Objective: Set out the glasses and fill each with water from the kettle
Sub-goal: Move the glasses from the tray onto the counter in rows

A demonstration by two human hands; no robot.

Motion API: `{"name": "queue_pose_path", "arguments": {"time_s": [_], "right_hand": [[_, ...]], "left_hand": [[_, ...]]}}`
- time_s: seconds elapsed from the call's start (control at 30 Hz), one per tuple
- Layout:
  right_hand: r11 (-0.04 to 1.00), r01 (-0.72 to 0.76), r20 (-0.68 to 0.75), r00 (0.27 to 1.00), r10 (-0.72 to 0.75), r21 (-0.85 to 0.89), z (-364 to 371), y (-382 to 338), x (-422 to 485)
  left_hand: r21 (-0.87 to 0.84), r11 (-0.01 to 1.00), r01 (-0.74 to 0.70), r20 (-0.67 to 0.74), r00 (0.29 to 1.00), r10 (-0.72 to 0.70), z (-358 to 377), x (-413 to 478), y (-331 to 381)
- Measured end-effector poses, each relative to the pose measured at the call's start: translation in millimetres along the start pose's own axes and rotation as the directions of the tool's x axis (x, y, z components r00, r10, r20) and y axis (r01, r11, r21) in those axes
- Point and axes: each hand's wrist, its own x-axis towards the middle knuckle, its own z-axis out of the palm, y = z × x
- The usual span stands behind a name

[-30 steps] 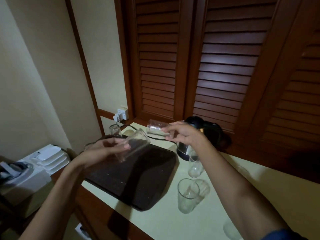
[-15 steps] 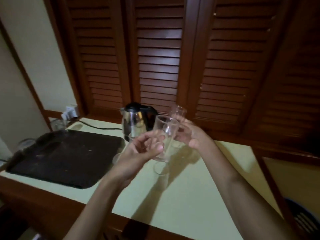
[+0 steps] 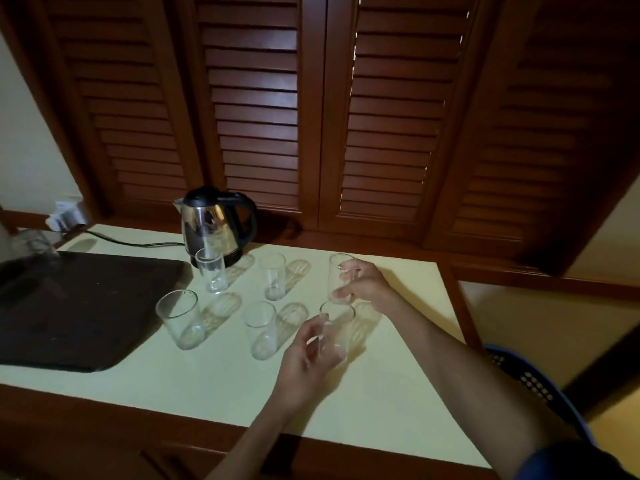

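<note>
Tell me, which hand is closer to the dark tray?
Left. The left hand grips the front glass, to the right of the tray. The right hand grips the back glass, farther right and farther back.

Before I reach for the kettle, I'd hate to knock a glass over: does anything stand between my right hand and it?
Yes. The back-middle glass stands between the right hand, holding the back-right glass, and the kettle; the back-left glass stands just before its base.
</note>
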Motion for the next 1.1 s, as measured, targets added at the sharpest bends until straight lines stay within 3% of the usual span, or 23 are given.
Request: {"name": "queue_pose_path", "arguments": {"time_s": [0.37, 0.43, 0.5, 0.57, 0.63, 0.73, 0.87, 1.1], "right_hand": [[0.987, 0.018, -0.091, 0.995, -0.033, -0.162, 12, 15, 13], [0.967, -0.003, -0.059, 0.998, -0.012, -0.255, 8, 9, 5], [0.932, -0.024, -0.118, 0.993, -0.021, -0.361, 0, -2, -6], [0.894, 0.016, -0.253, 0.957, -0.144, -0.448, -6, -18, -16], [0.836, 0.105, -0.304, 0.901, -0.309, -0.539, 0, -41, -27], [0.754, 0.303, -0.199, 0.847, -0.494, -0.582, 36, -84, -34], [0.699, 0.53, 0.002, 0.797, -0.604, -0.481, 112, -148, -38], [0.646, 0.655, 0.337, 0.755, -0.562, -0.392, 283, -235, -28]], "left_hand": [[0.026, 0.998, -0.053, 0.002, 0.999, 0.053, 7, 11, -16], [0.148, 0.989, -0.025, 0.049, 0.999, 0.018, 2, 11, -8], [0.361, 0.932, -0.019, 0.11, 0.994, -0.023, -8, 10, 6], [0.496, 0.868, 0.018, 0.121, 0.989, -0.09, -24, 8, 24], [0.526, 0.85, 0.029, 0.098, 0.991, -0.095, -49, 4, 49], [0.558, 0.83, -0.018, -0.017, 0.999, 0.034, -101, 0, 95], [0.635, 0.772, 0.002, -0.24, 0.951, 0.196, -187, 1, 136], [0.753, 0.57, 0.327, -0.528, 0.818, 0.229, -351, -8, 118]]}}
